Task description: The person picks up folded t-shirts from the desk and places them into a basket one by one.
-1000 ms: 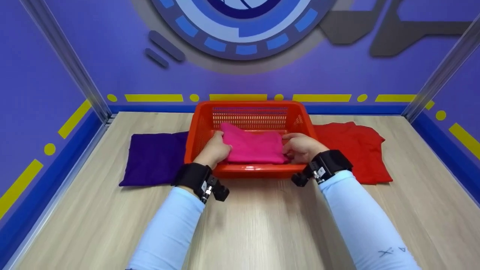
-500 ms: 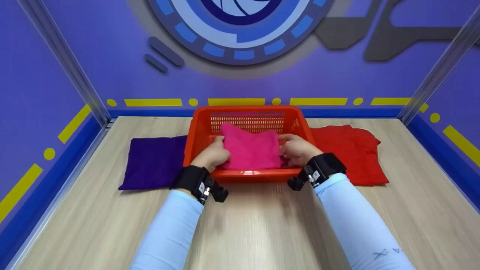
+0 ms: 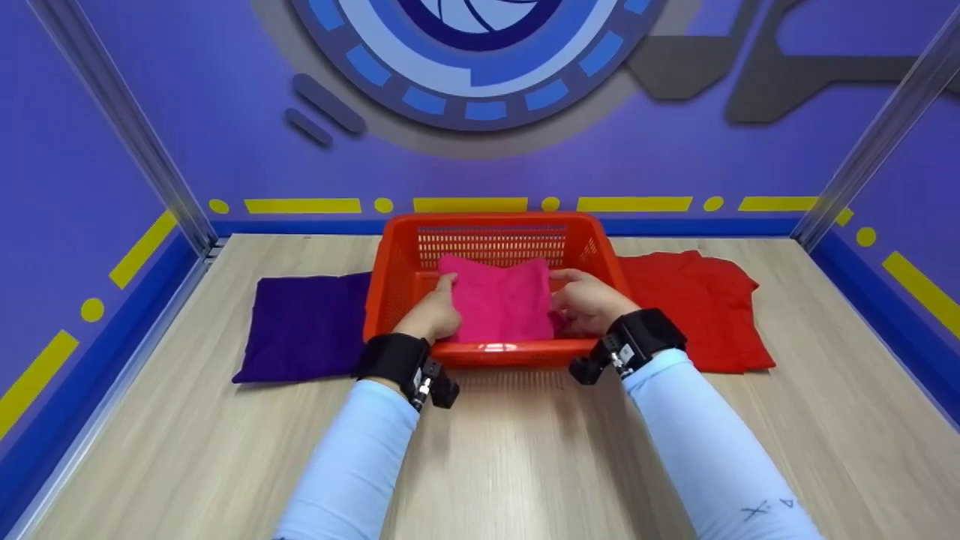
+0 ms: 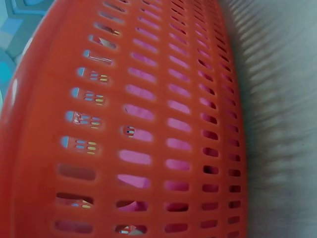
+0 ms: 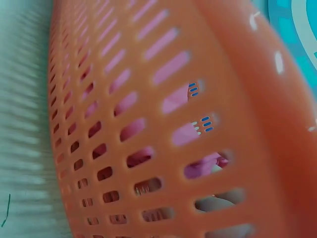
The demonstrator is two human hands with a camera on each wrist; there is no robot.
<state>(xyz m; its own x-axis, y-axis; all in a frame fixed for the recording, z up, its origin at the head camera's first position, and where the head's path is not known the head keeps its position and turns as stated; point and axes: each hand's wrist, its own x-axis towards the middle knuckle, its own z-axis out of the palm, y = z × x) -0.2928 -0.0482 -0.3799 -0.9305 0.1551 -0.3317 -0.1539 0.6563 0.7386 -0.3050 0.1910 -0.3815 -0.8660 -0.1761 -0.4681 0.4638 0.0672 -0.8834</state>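
Pink cloth (image 3: 499,306) in basket (image 3: 487,223), both hands.

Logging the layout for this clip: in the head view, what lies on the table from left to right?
Purple cloth → left hand → pink cloth inside the orange basket → right hand → red cloth.

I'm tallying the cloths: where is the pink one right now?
In the head view the pink cloth lies inside the orange basket at table centre, held between the left hand and the right hand.
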